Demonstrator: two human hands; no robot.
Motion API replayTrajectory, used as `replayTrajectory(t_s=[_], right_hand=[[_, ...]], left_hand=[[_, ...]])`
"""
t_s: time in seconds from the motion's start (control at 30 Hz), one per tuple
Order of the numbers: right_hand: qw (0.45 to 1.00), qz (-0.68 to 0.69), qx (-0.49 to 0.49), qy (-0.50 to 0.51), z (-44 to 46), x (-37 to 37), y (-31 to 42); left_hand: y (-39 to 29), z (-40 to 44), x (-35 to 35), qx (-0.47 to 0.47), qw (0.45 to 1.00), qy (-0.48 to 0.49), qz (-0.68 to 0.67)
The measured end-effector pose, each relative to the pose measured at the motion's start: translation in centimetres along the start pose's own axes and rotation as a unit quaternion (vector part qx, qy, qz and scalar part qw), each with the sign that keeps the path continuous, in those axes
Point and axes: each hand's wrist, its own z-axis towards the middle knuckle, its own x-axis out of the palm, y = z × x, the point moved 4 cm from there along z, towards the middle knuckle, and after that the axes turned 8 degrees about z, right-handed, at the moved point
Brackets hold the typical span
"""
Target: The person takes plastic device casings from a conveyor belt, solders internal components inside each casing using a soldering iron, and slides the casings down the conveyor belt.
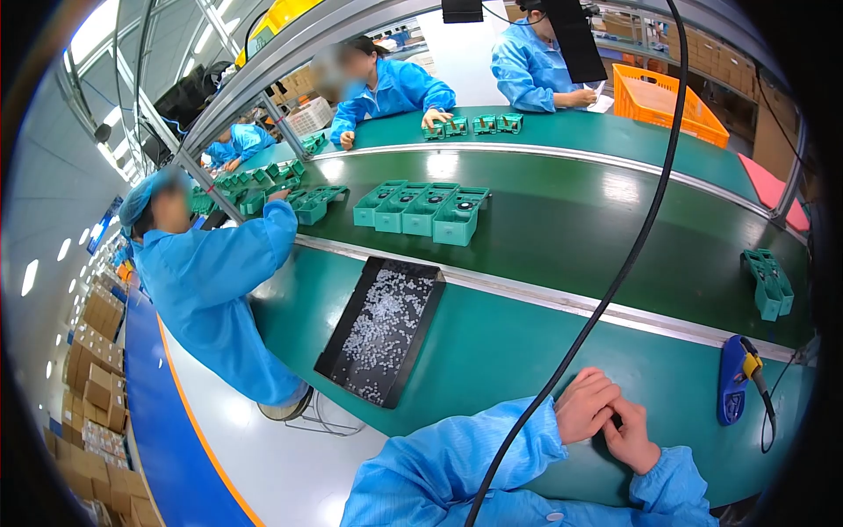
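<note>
My left hand rests over the green work table near its front edge, with its fingers curled closed against my other hand. Touching it from the right is my right hand, also closed, its fingers bent toward the left one. No object shows in either hand. To their left, a black tray holds many small whitish pieces. A blue stand with a yellow-and-black handled tool is at the right.
Green trays sit on the dark green belt, with another green pair farther right. A black cable hangs across the view. A co-worker is at the left; others sit across the belt. An orange crate stands behind.
</note>
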Motion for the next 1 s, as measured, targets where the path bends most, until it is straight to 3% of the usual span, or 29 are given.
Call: replayTrajectory(t_s=[1.0], right_hand=[[1.0,-0.005,0.009,0.012,0.03,-0.16,0.25]], left_hand=[[-0.05,0.1,-0.16,-0.003,1.0,0.0,-0.001]])
